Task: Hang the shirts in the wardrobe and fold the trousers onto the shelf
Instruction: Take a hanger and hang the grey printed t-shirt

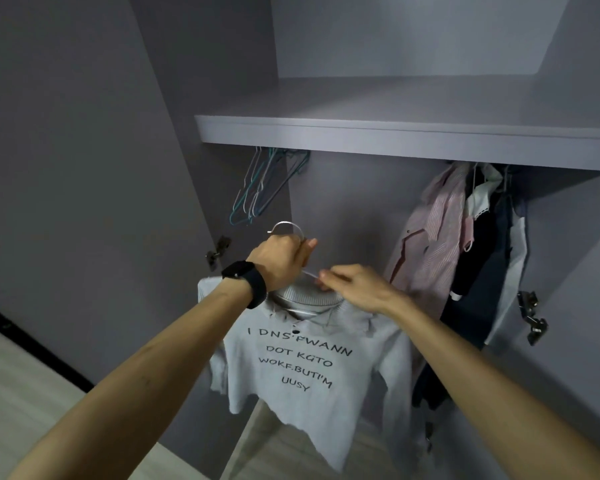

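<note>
We hold one grey shirt [305,368] with black lettering on one wire hanger [287,226]. It hangs low and central before the open wardrobe and is not yet on the rail. Our left hand [281,261] is closed round the hanger's neck just under the hook. Our right hand [357,289], at about four o'clock from the left, pinches the wire at the ribbed collar.

To do this step well, we judge that the right hand should first draw the collar and shoulder squarely over the wire, so the knit sits even and cannot slide off. Then the left hand lifts towards twelve o'clock, under the shelf [395,133]. The rail is hidden behind the shelf's front edge, so we must feel for it with the hook. The gap between the spare hangers and the hung clothes looks the best spot.

Counting, there is one shirt in hand on one hanger.
- **Empty hangers [264,185]:** a bunch at eleven o'clock, at least four, too tangled to count exactly.
- **Hung clothes:** at two o'clock, a pink striped shirt [430,244], a dark garment [482,271] and something white [515,258], so at least three pieces.
- **Trousers:** none in view.
</note>
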